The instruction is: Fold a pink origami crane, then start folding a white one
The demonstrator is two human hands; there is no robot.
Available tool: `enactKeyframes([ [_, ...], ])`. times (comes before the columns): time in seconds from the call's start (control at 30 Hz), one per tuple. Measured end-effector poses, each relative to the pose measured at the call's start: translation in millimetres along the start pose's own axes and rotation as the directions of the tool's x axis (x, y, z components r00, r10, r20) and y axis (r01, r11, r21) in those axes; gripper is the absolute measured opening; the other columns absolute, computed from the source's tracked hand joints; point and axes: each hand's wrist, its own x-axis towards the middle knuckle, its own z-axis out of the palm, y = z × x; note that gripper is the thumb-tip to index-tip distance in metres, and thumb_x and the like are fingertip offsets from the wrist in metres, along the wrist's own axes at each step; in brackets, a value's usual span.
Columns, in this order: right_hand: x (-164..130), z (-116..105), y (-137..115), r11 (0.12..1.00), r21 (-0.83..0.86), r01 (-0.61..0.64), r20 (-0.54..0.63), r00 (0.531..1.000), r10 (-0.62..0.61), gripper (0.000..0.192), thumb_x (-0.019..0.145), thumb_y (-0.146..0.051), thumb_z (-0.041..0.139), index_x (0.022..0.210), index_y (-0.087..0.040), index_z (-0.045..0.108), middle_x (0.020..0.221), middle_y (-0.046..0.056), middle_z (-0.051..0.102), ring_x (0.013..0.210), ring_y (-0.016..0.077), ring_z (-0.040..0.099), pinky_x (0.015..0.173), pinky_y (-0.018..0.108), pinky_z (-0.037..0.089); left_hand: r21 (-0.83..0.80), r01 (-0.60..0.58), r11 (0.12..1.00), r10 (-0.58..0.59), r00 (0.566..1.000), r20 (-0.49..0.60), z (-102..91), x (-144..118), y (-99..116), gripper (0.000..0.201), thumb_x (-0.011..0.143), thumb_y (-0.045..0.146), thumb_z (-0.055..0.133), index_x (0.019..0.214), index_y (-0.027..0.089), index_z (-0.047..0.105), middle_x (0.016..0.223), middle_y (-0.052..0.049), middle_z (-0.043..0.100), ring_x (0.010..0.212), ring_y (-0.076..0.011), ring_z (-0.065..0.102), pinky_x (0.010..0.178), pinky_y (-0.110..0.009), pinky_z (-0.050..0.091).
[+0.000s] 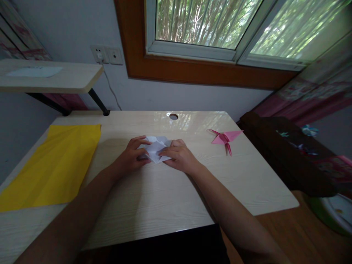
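A piece of white folded paper lies at the middle of the pale wooden table, with creases and a point toward me. My left hand grips its left edge, thumb below and fingers above. On the paper's right side, my right hand is closed, its fingers pressed onto the surface and partly covering it. To the right, apart from both hands, rests a pink folded-paper figure with thin pointed ends.
A large yellow sheet covers the table's left part. Behind it, a raised shelf stands on black legs. A round cable hole is near the back edge. Beyond the right edge stands dark furniture with small folded items.
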Motion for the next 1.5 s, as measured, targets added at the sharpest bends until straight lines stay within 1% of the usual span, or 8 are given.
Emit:
enactKeyframes([
  [0.17,3,1,1,0.998,0.051,-0.023,-0.067,0.997,0.027,0.012,0.088,-0.033,0.073,0.096,-0.026,0.078,0.083,0.004,0.074,0.086,0.0217,0.059,0.082,0.038,0.039,-0.106,0.058,0.993,-0.055,0.998,0.027,-0.5,0,-4,0.014,0.087,0.038,0.073,0.09,0.025,0.074,0.134,-0.007,0.062,0.14,-0.0289,0.042,0.117,-0.052,0.035],
  [0.43,5,-4,7,0.957,0.234,-0.172,0.012,0.985,0.174,0.013,0.087,-0.039,0.075,0.093,-0.029,0.08,0.085,0.002,0.075,0.091,0.0205,0.059,0.087,0.037,0.042,-0.188,0.178,0.966,-0.184,0.983,-0.017,-0.7,2,-10,0.022,0.095,0.038,0.06,0.083,0.022,0.068,0.132,-0.009,0.062,0.133,-0.0264,0.05,0.115,-0.053,0.04],
  [0.63,2,-2,14,0.957,0.26,-0.131,-0.008,0.99,0.138,0.011,0.086,-0.037,0.076,0.093,-0.03,0.08,0.091,0.002,0.077,0.11,0.0227,0.061,0.098,0.039,0.045,-0.168,0.156,0.973,-0.166,0.985,-0.05,-0.2,2,-9,0.025,0.094,0.04,0.061,0.078,0.022,0.069,0.137,-0.009,0.058,0.134,-0.0278,0.05,0.117,-0.052,0.038],
  [0.8,3,-3,15,0.961,0.256,-0.107,0.035,0.994,0.101,0.021,0.092,-0.042,0.068,0.093,-0.025,0.08,0.084,0.004,0.074,0.082,0.0178,0.067,0.084,0.034,0.049,-0.218,0.21,0.953,-0.214,0.977,0.006,-5.0,2,-5,0.025,0.097,0.042,0.056,0.089,0.023,0.071,0.126,-0.008,0.065,0.115,-0.0244,0.062,0.104,-0.046,0.05],
  [0.93,2,-4,17,0.967,0.229,-0.11,0.037,0.994,0.104,0.02,0.093,-0.04,0.067,0.092,-0.023,0.077,0.077,0.002,0.072,0.077,0.017,0.066,0.082,0.034,0.048,-0.227,0.238,0.944,-0.239,0.971,0.024,-6.4,3,-3,0.025,0.098,0.039,0.053,0.091,0.024,0.072,0.121,-0.006,0.067,0.108,-0.0223,0.064,0.099,-0.041,0.052],
  [1.07,1,-6,18,0.966,0.238,-0.097,0.006,0.995,0.099,0.016,0.094,-0.035,0.067,0.098,-0.024,0.076,0.086,0.004,0.075,0.085,0.0184,0.068,0.085,0.035,0.05,-0.196,0.263,0.945,-0.268,0.963,0.005,-5.0,2,-7,0.024,0.097,0.04,0.056,0.094,0.024,0.073,0.12,-0.006,0.068,0.105,-0.0231,0.065,0.097,-0.042,0.053],
  [1.27,-6,-7,23,0.952,0.275,-0.138,-0.186,0.963,0.193,0.011,0.085,-0.031,0.077,0.095,-0.027,0.074,0.115,0.007,0.069,0.112,0.0236,0.062,0.099,0.046,0.05,-0.128,0.259,0.957,-0.273,0.956,-0.105,-6.5,-2,-12,0.017,0.09,0.039,0.066,0.09,0.023,0.073,0.127,-0.009,0.06,0.119,-0.027,0.059,0.101,-0.047,0.053],
  [1.5,-13,-4,34,0.893,0.398,-0.211,-0.127,0.951,0.281,0.018,0.085,-0.025,0.076,0.102,-0.025,0.071,0.129,0.011,0.057,0.119,0.0241,0.059,0.096,0.042,0.054,-0.134,0.333,0.933,-0.348,0.931,-0.112,-5.6,-8,-22,0.017,0.087,0.037,0.069,0.095,0.022,0.071,0.139,-0.01,0.049,0.109,-0.0236,0.063,0.092,-0.043,0.058],
])
